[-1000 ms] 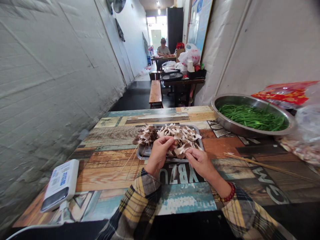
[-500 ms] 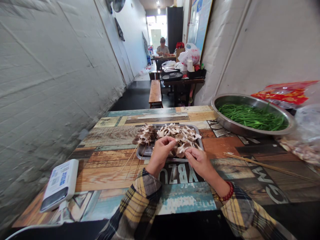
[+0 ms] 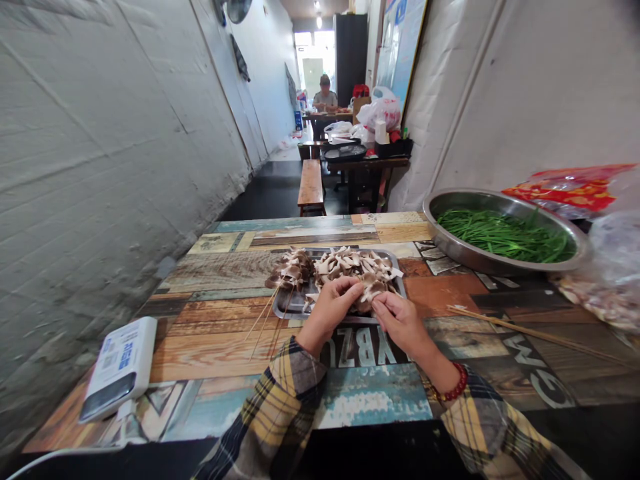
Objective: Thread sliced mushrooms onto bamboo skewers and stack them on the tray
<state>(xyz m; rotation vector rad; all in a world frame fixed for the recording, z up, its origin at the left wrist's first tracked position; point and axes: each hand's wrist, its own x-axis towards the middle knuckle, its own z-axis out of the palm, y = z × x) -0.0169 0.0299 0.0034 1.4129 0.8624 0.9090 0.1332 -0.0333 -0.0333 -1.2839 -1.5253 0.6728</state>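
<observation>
Over the near side of a metal tray (image 3: 281, 311), both my hands pinch at one oyster mushroom (image 3: 371, 285). My left hand (image 3: 334, 305) is closed, thumb and forefinger at the mushroom's left edge. Closed too, my right hand (image 3: 403, 323) grips its lower right part with the fingertips. Behind them a pile of torn oyster mushrooms (image 3: 345, 260) fills much of the tray. At the tray's left lie mushrooms threaded on skewers (image 3: 291, 268), whose bare thin sticks (image 3: 262, 323) stick out over the table toward me. My fingers hide part of the held mushroom.
A steel basin (image 3: 440, 243) of green chives (image 3: 505, 233) stands at the right, beside plastic bags (image 3: 617, 243). Loose bamboo skewers (image 3: 525, 330) lie in front of it. A white device with a cable (image 3: 120, 370) sits at the left. Farther off, a person (image 3: 325, 100) sits at another table.
My left hand has shifted slightly right, closer to my right hand. The mushroom between them has been turned and raised a little. My right hand has barely moved.
</observation>
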